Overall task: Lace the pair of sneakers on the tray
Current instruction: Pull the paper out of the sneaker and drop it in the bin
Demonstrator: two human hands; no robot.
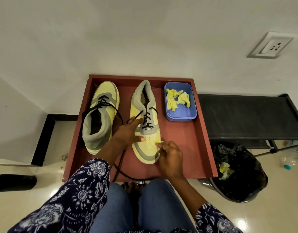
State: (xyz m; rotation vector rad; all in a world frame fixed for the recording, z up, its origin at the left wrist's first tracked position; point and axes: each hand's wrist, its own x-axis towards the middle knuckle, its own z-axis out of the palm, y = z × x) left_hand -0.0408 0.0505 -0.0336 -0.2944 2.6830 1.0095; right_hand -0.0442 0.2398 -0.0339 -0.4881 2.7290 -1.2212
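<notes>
Our knees (pixel 136 207) sit closest, in jeans, tucked against the near edge of the tray (pixel 200 148), so both sneakers lie within easy reach. We keep the left hand (pixel 128 132) spread flat, fingers straight, across the side of the right sneaker (pixel 145 145); we judge this steadies it while the lace (pixel 147 120) is worked, and the fingertips lie right by the loose lace end. This sneaker points its toe toward us, which puts the lower eyelets close and lets lacing climb away from us; only the lower rows are crossed, so it is part done. Our right hand (pixel 170 155) is curled at the toe, pinching a small yellow scrap (pixel 159 141), seemingly picked off the toe. We cannot tell what the scrap is. More yellow pieces lie in the blue tub (pixel 180 113) at the far right corner of the tray, kept clear of the lacing. On the left side of the tray the left sneaker (pixel 101 115) lies heel toward us, with its lace run through the eyelets and its ends loose and trailing. One black lace strand runs off the near edge by our knees. Beside the tray stands a black-lined bin (pixel 240 174).
</notes>
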